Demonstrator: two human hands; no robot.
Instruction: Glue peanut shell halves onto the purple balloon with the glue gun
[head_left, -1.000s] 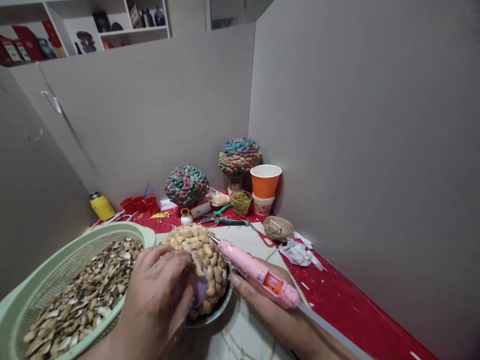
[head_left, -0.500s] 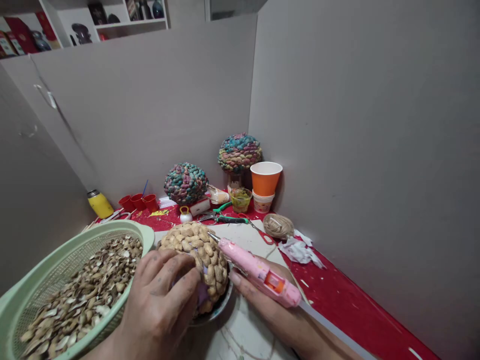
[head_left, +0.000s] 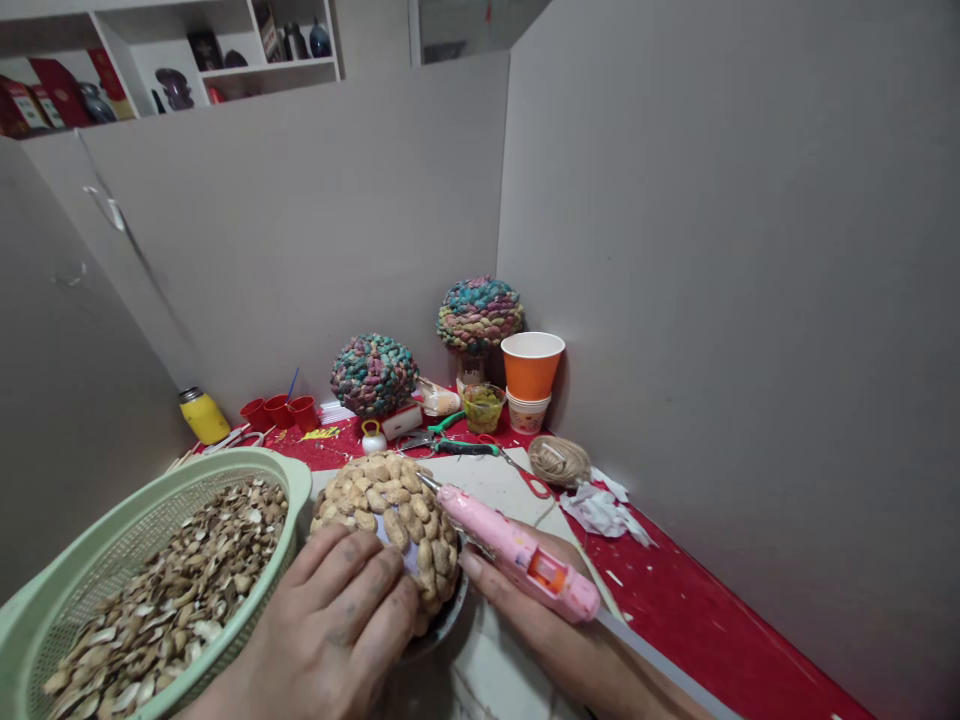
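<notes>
Left hand (head_left: 349,600) lower on peanut-covered ball (head_left: 375,485), purple patch (head_left: 410,558) showing higher

Rough, matt peanut-shell ball (head_left: 406,516)

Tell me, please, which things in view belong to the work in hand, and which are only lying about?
Seem to belong:
shell-covered ball, touched by the left hand
pink glue gun, held in the right hand
bowl beneath the ball
green basket of shells, probably

Seem only to lie about:
yellow bottle
orange cup
bundle of twine
crumpled tissues
</notes>
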